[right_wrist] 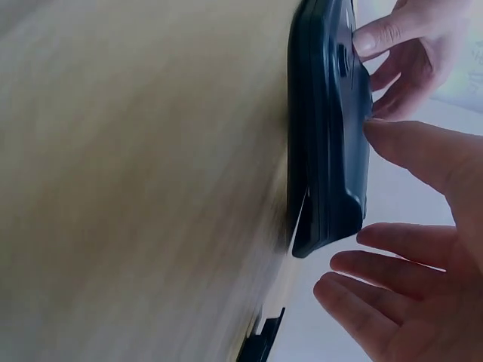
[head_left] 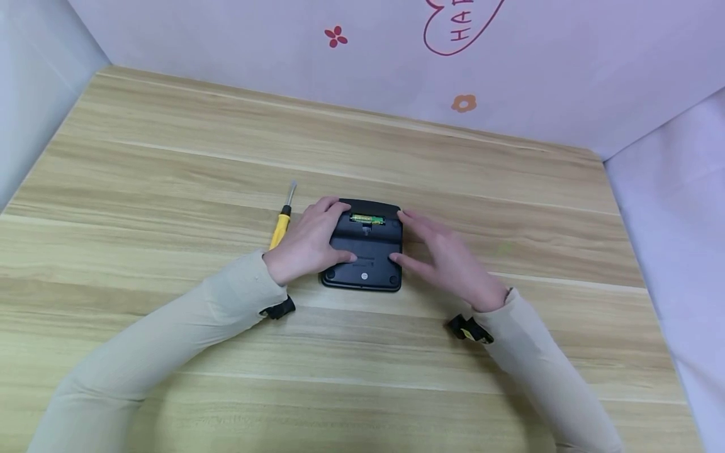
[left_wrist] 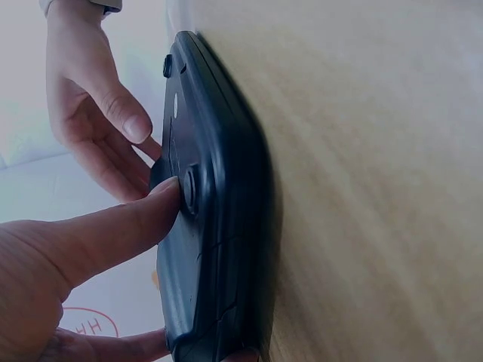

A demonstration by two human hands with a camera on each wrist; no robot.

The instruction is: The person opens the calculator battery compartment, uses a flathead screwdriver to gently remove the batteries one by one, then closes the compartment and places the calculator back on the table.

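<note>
A black calculator (head_left: 362, 248) lies with its back up. Its battery bay stands uncovered, and a green and yellow battery (head_left: 367, 219) lies inside it. My left hand (head_left: 308, 242) holds the calculator's left side, its thumb (left_wrist: 128, 226) on the back by a round foot and its fingers around the far left corner. At the right edge is my right hand (head_left: 444, 258), fingers spread and fairly straight. In the right wrist view its thumb (right_wrist: 423, 154) comes right at the calculator's back, and the other fingers extend past the far end without curling round it.
A screwdriver (head_left: 280, 230) with a yellow and black handle lies left of my left hand, its tip pointing away. A small black piece (right_wrist: 260, 339) shows low in the right wrist view. A white wall (head_left: 255, 44) with drawn flowers borders the wooden table (head_left: 170, 157).
</note>
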